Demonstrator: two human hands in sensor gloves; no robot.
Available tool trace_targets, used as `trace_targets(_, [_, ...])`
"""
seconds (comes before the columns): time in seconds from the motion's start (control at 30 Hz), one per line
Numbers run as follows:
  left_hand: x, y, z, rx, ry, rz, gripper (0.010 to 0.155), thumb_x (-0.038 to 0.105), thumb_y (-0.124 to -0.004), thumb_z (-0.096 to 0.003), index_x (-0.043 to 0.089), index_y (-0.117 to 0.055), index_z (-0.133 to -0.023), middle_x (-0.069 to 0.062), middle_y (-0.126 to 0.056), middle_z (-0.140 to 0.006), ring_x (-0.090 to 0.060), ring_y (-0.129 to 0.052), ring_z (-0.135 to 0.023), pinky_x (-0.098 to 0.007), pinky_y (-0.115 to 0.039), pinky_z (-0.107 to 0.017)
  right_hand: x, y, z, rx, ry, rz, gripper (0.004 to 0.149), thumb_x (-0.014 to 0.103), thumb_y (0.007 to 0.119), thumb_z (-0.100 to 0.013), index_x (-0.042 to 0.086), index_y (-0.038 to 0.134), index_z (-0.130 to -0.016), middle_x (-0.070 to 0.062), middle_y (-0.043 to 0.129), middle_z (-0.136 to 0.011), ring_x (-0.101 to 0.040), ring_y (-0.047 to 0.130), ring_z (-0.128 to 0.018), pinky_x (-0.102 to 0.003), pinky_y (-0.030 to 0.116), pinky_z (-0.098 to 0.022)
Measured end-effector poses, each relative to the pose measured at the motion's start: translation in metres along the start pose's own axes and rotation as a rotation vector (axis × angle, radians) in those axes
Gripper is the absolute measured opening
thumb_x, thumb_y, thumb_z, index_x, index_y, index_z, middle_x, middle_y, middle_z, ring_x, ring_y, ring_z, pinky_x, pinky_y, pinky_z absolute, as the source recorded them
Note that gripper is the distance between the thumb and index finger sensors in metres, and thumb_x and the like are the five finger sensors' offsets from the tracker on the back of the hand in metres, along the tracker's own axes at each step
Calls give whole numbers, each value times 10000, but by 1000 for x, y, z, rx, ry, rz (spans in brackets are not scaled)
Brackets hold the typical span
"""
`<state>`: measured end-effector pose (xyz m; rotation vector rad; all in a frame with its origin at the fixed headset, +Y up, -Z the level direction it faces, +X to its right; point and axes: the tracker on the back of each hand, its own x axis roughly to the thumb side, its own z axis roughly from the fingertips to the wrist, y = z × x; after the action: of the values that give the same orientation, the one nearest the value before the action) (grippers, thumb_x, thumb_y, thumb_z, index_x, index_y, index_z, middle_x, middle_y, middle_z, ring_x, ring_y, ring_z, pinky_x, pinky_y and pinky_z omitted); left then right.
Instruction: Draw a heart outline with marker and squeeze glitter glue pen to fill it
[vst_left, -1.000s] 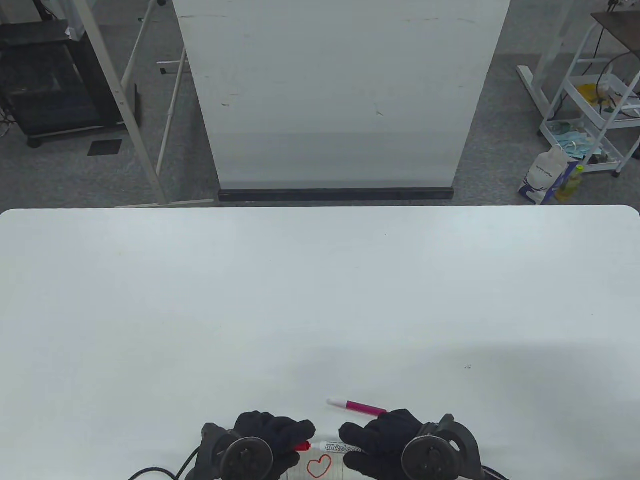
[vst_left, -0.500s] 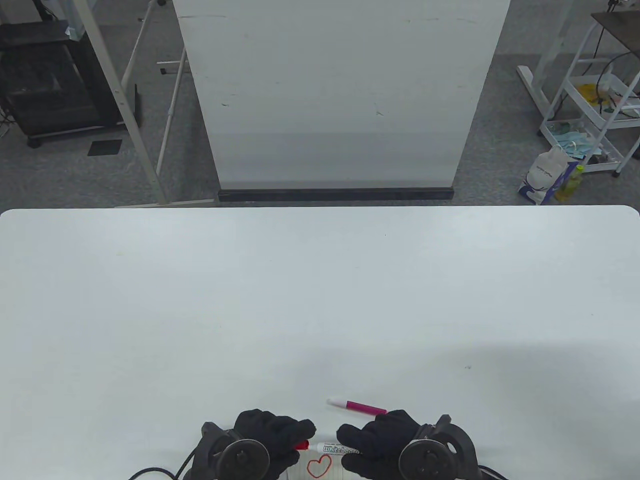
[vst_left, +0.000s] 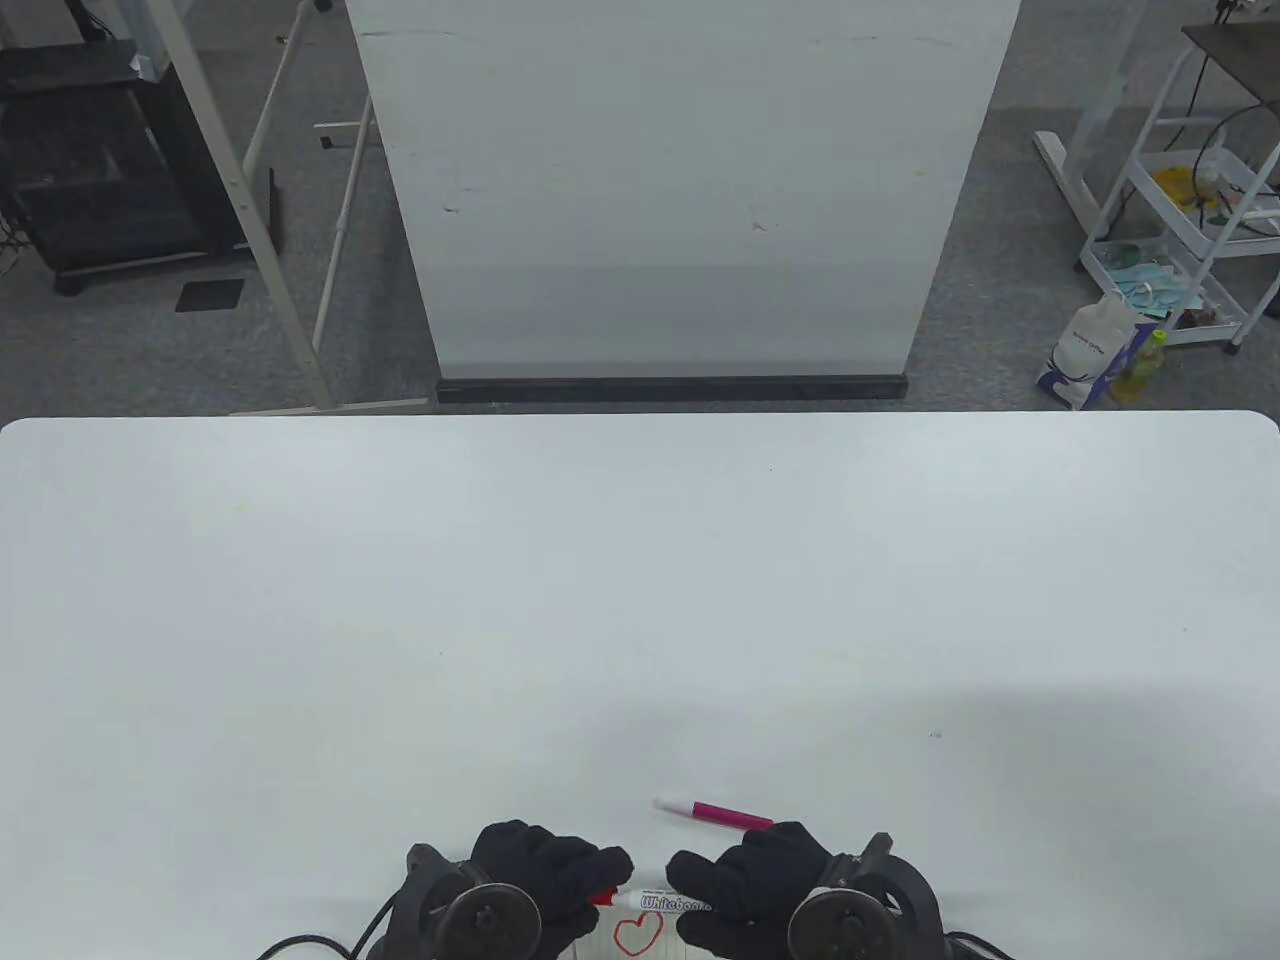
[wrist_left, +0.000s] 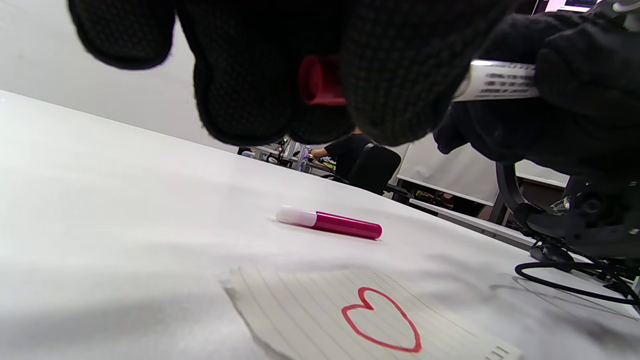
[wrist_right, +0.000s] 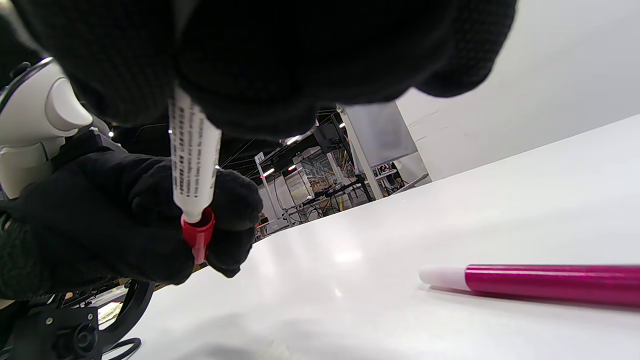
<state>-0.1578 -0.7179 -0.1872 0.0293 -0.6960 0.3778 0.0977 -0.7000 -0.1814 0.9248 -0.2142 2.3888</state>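
The whiteboard marker (vst_left: 672, 902) is held level between two black-gloved hands at the near edge of the white desk (vst_left: 640, 600), just above a slip of lined paper (wrist_left: 320, 310) that bears a finished red heart outline (wrist_left: 382, 326). The right hand (vst_left: 760, 885) has its fingers (wrist_right: 280, 65) wrapped around the marker's white printed barrel. The left hand (vst_left: 545, 880) pinches the red cap (wrist_left: 320, 80) at the marker's tip between its fingers (wrist_left: 390, 75); in the right wrist view the cap sits against the end of the barrel, though whether it is fully seated cannot be told. Both hands are clamped on the marker, one at each end, and a round black tracker is strapped to the back of each.

The glitter glue pen (vst_left: 715, 813), with a magenta body and a pale whitish cap, lies flat on the desk just beyond the hands, its capped end toward the left; neither hand touches it. It rests near the paper but apart from it, on the far side. The heart's inside is bare lined paper. A black cable (wrist_left: 575, 287) trails across the desk beneath the right hand's tracker. Beyond the desk's far edge stands a large white board (vst_left: 680, 190) on a grey floor.
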Motion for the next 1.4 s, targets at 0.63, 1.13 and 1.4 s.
trace_targets(0.63, [8,6,3,115,-101,39,478,325,-867,-448,199,-847,-909,-92,-959,-787,-307,-980,-629,-626,-704,-610,-12,22,-5,125,29,-60,513,498,783,-383,211,882,-797,-24,1011,-433,-206,962,-285,-482,799,-495])
trace_targets(1.13, [-12,4,4,166,28,-61,460,466,-874,-447,247,-894,-851,-45,-992,-754,-330,-968,-665,-645,-676,-613,-16,26,-11,145,107,89,675,553,714,-403,190,703,-972,-110,921,-751,-295,932,-557,-535,713,-548])
trace_targets(1.4, [-55,14,10,130,303,-236,454,476,-879,-445,281,-901,-855,-66,-936,-850,-378,-897,-759,-670,-627,-634,-41,18,-12,141,218,308,709,505,825,-384,196,667,-1003,-156,824,-887,-355,872,-694,-559,675,-572])
